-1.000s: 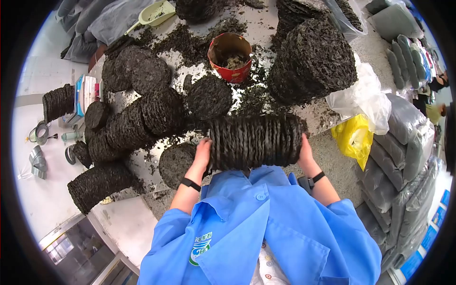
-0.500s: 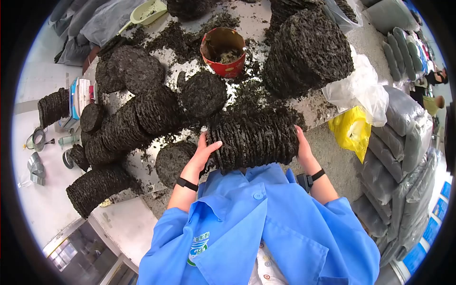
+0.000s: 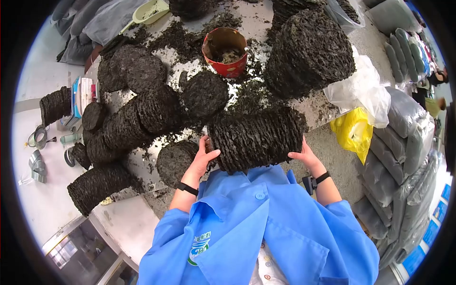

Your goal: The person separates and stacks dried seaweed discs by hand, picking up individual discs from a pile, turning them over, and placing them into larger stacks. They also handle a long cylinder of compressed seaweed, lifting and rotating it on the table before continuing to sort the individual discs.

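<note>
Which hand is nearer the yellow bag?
Right. The right hand is left of the yellow bag, at one end of the dark stack; the left hand is farther left, at the other.

Table (image 3: pixel 256 23) with dark stacks (image 3: pixel 311 54), crumbs (image 3: pixel 175 43), red tub (image 3: pixel 231 68)

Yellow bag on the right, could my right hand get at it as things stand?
Probably yes: nothing seems to stand between the right hand and the yellow bag, though that hand is at the end of the dark stack.

Your head camera looked forward and steeply down, taking in your blue jacket (image 3: pixel 237 223) up close and the table (image 3: pixel 256 19) beyond.
</note>
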`<state>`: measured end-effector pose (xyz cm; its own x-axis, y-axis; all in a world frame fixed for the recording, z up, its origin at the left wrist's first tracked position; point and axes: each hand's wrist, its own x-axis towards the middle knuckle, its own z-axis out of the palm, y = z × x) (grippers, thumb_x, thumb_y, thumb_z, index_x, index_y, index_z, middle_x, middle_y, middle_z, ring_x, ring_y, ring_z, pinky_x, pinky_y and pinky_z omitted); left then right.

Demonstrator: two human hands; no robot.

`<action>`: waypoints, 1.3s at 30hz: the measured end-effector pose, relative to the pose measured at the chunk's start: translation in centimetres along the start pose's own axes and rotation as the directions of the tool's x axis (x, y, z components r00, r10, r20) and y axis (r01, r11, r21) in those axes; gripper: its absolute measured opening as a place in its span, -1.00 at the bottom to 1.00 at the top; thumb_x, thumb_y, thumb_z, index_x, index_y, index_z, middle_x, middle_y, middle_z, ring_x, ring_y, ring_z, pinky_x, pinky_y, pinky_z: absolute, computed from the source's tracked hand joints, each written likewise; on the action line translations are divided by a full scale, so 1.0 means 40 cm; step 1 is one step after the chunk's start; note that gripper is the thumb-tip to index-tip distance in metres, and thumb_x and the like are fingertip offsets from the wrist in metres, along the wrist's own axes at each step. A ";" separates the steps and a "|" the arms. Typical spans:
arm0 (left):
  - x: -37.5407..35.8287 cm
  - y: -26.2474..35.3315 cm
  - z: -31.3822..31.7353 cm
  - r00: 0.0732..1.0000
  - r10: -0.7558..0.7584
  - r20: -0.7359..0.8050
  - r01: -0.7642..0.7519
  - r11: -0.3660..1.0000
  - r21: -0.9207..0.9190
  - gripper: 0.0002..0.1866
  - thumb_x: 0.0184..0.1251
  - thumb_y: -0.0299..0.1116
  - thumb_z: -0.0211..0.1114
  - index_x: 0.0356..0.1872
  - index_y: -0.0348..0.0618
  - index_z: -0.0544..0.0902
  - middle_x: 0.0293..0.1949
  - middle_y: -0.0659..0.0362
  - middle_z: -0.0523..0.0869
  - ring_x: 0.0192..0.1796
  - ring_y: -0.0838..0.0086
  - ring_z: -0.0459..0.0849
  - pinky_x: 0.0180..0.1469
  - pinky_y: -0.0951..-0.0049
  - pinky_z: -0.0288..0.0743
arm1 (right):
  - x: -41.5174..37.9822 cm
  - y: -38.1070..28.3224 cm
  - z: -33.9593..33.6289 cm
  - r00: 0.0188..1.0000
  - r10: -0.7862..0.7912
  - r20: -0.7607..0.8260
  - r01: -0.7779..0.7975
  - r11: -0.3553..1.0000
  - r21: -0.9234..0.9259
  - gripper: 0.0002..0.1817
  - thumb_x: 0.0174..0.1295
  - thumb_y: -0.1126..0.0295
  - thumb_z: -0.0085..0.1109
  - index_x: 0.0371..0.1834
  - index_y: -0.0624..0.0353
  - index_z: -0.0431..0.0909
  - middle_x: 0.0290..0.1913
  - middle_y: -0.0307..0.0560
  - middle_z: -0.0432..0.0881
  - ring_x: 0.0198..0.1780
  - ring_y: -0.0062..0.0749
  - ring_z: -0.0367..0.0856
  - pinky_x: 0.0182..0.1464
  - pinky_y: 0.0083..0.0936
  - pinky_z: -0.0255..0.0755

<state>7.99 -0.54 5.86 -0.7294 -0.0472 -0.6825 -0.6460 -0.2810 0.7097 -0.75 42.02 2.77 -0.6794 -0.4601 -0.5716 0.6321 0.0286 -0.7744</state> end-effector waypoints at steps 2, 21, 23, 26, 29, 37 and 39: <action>-0.030 0.004 -0.012 0.998 0.044 0.055 -0.041 0.997 -0.058 0.03 0.15 -0.14 0.55 0.57 0.00 0.08 0.35 0.06 0.31 0.41 0.26 0.32 0.44 0.22 0.23 | -0.024 -0.051 0.027 0.999 -0.001 0.034 0.000 1.000 0.027 0.39 -0.04 0.43 0.65 0.70 0.14 -0.32 0.61 0.02 0.13 0.63 -0.24 0.07 0.62 -0.29 -0.04; 0.016 0.087 0.094 0.956 -0.288 0.061 0.288 0.958 0.017 -0.12 0.41 0.39 0.13 0.57 0.10 0.19 0.43 0.20 0.47 0.35 0.38 0.52 0.12 0.20 0.52 | -0.081 -0.099 0.021 0.970 -0.178 -0.168 0.182 0.983 0.006 0.01 0.27 0.35 0.41 0.66 0.28 -0.07 0.54 0.06 0.27 0.53 -0.28 0.25 0.56 -0.31 0.12; 0.033 0.093 0.114 0.946 -0.281 0.160 0.287 0.958 -0.018 -0.22 0.45 0.36 0.09 0.51 0.12 0.32 0.30 0.25 0.61 0.25 0.46 0.61 0.08 0.25 0.55 | -0.137 -0.171 0.036 0.954 -0.233 -0.186 0.224 0.972 -0.068 0.02 0.25 0.30 0.44 0.65 0.29 -0.05 0.53 0.05 0.28 0.53 -0.28 0.26 0.56 -0.30 0.12; 0.068 0.089 0.155 0.948 -0.247 0.204 0.253 0.967 -0.006 -0.21 0.46 0.34 0.11 0.54 0.10 0.31 0.31 0.25 0.60 0.27 0.44 0.61 0.17 0.29 0.54 | -0.209 -0.241 0.056 0.922 -0.317 -0.221 0.261 0.933 -0.249 0.05 0.20 0.16 0.49 0.62 0.31 0.01 0.49 0.05 0.30 0.53 -0.26 0.25 0.56 -0.30 0.11; 0.085 0.101 0.205 0.940 -0.187 0.284 0.213 0.975 -0.063 -0.24 0.53 0.25 0.08 0.52 -0.07 0.34 0.35 0.16 0.59 0.35 0.37 0.58 0.35 0.28 0.45 | -0.258 -0.244 0.062 0.885 -0.337 -0.321 0.259 0.929 -0.263 0.08 0.17 0.06 0.49 0.61 0.32 0.03 0.47 0.05 0.30 0.52 -0.23 0.25 0.55 -0.26 0.11; 0.213 -0.004 0.403 0.881 -0.162 0.444 0.307 0.911 -0.277 -0.40 0.61 0.06 0.04 0.37 -0.22 0.51 0.29 0.06 0.66 0.31 0.29 0.62 0.43 0.23 0.42 | -0.389 -0.303 0.111 0.710 -0.550 -0.439 -0.054 0.580 -0.813 0.18 -0.17 0.11 0.55 0.60 0.21 0.15 0.38 0.20 0.31 0.45 0.14 0.26 0.49 -0.05 0.13; 0.273 -0.061 0.484 0.833 -0.160 0.530 0.397 0.841 -0.369 -0.44 0.57 0.03 0.09 0.35 -0.17 0.53 0.30 0.11 0.66 0.29 0.30 0.63 0.40 0.25 0.42 | -0.412 -0.361 0.152 0.670 -0.589 -0.452 -0.160 0.480 -0.863 0.20 -0.22 0.15 0.56 0.60 0.20 0.15 0.40 0.23 0.29 0.45 0.17 0.24 0.49 -0.02 0.13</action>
<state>-2.75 18.17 0.07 -0.6231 0.5141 -0.5894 -0.7492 -0.6085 0.2614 3.58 43.80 25.03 -0.9959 0.0757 -0.0500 0.0906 0.8531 -0.5138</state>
